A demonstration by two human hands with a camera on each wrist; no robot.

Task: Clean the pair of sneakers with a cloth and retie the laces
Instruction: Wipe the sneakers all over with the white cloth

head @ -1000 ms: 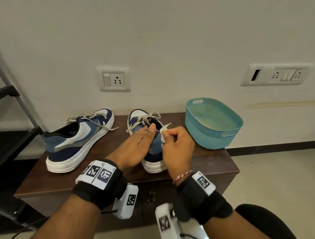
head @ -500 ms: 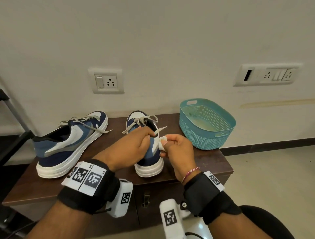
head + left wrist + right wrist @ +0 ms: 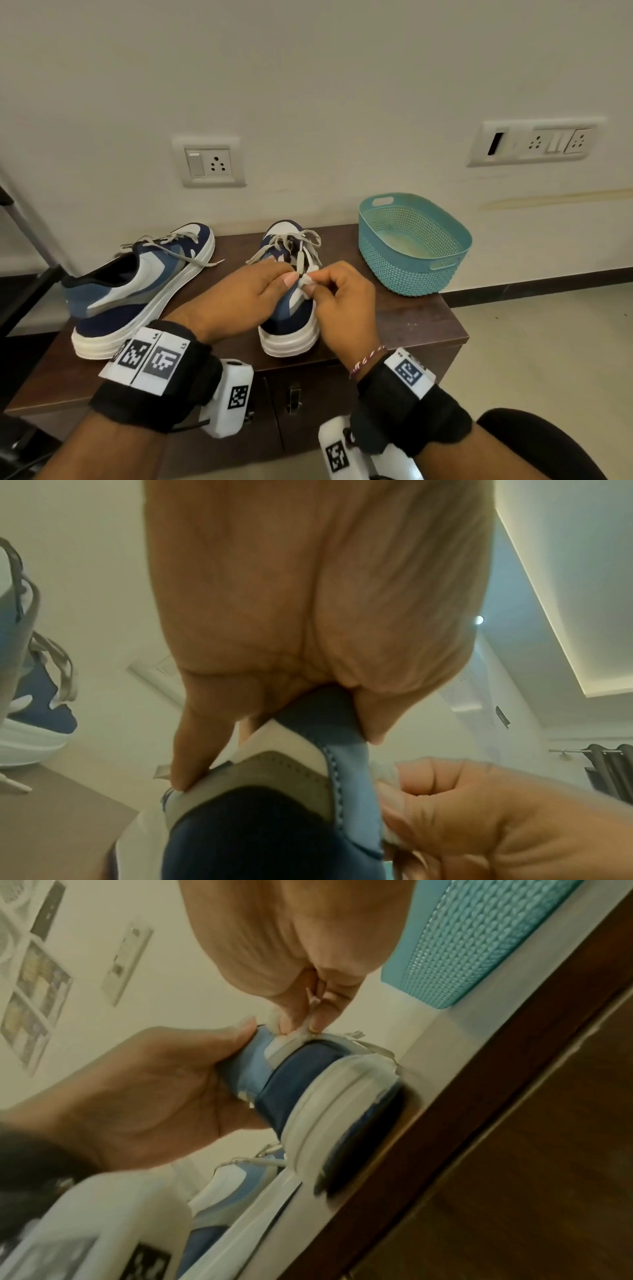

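Head view: right sneaker (image 3: 291,329) stood on the bench (image 3: 411,318), left hand (image 3: 236,301) clasping its collar, right hand (image 3: 342,301) pinching a small white cloth (image 3: 306,281). Left wrist view: cloth against the blue side panel. Right wrist view: loose laces (image 3: 377,1047) might snag the wipe.

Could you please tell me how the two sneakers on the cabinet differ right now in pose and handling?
The left sneaker lies angled, showing its side, and nobody touches it; the right sneaker points its heel at the camera. The left hand grips the right sneaker's collar while the right hand pinches a small white cloth against it. Both are blue and white, with loose laces.
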